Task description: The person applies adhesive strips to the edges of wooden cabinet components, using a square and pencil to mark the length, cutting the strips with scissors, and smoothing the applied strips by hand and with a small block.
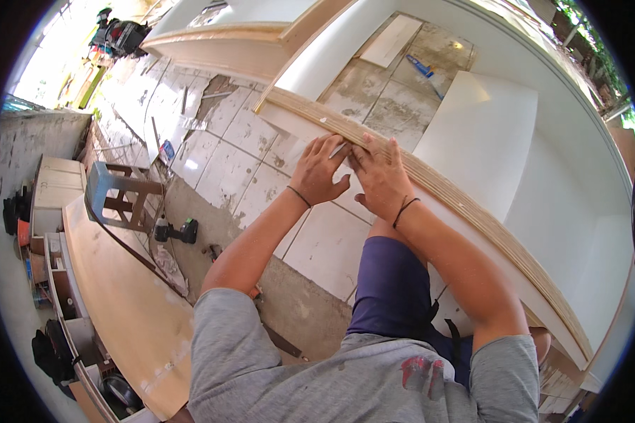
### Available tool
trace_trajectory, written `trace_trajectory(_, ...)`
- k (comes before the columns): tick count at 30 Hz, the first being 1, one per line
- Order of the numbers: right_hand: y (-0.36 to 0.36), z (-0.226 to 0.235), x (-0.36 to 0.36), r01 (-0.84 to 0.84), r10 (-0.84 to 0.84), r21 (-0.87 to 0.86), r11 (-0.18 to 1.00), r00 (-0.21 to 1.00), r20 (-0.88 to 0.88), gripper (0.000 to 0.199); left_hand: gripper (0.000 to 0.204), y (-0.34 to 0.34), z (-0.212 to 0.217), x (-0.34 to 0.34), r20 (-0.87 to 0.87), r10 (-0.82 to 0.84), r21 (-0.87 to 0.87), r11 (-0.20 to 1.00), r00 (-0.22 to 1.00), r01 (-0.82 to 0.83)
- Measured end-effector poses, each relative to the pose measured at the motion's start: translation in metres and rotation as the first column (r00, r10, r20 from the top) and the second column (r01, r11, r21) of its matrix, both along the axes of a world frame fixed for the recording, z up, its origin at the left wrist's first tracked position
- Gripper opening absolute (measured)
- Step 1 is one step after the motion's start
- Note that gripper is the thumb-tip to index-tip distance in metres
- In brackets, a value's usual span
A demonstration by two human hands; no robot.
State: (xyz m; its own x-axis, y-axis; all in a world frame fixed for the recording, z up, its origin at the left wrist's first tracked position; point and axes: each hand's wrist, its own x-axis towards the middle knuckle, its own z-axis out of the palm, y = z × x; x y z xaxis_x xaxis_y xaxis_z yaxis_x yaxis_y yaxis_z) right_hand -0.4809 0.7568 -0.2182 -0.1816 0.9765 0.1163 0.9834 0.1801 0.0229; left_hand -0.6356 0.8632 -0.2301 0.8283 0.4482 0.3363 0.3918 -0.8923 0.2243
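Note:
A long layered plywood edge of a white cabinet frame runs slantwise in front of me, from upper left to lower right. My left hand is at its near face, with fingers bent and closed together. A small pale sliver shows by its fingertips; what it is I cannot make out. Close beside it, my right hand rests on the edge, fingers stretched out over the top and thumb apart below. Both hands wear thin dark wristbands.
White panels and a blue-handled tool lie inside the frame. Across the tiled floor are a cordless drill and a blue-topped stool. A large curved wooden panel stands at left, beside cluttered drawers.

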Motion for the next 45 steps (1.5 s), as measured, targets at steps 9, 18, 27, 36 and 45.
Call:
trace_trajectory(9, -0.132, 0.006, 0.047, 0.32, -0.305, 0.099, 0.942, 0.941, -0.146, 0.04, 0.064, 0.013, 0.004, -0.001, -0.018, 0.007, 0.063, 0.998, 1.0, -0.005)
trace_trajectory(18, -0.385, -0.018, 0.1, 0.931, -0.815, 0.273, 0.244, 0.349, -0.463, 0.034, 0.057, -0.127, 0.016, 0.128, 0.05, -0.543, 0.013, 0.839, 0.838, 0.544)
trace_trajectory(27, -0.43, -0.017, 0.154, 0.807, 0.406, -0.582, -0.102, -0.5, -0.765, 0.024, 0.051, -0.251, 0.016, 0.247, -0.049, -0.777, -0.076, 0.629, 0.628, 0.773)
trace_trajectory(36, -0.416, -0.039, 0.17, 0.824, 0.365, -0.523, -0.217, -0.429, -0.827, 0.02, 0.043, -0.251, 0.016, 0.245, -0.082, -0.742, -0.031, 0.67, 0.666, 0.742)
trace_trajectory(45, -0.436, -0.031, 0.179, 0.769, 0.15, -0.596, -0.231, -0.577, -0.803, 0.021, 0.04, -0.253, 0.024, 0.25, -0.087, -0.767, -0.07, 0.642, 0.636, 0.764)
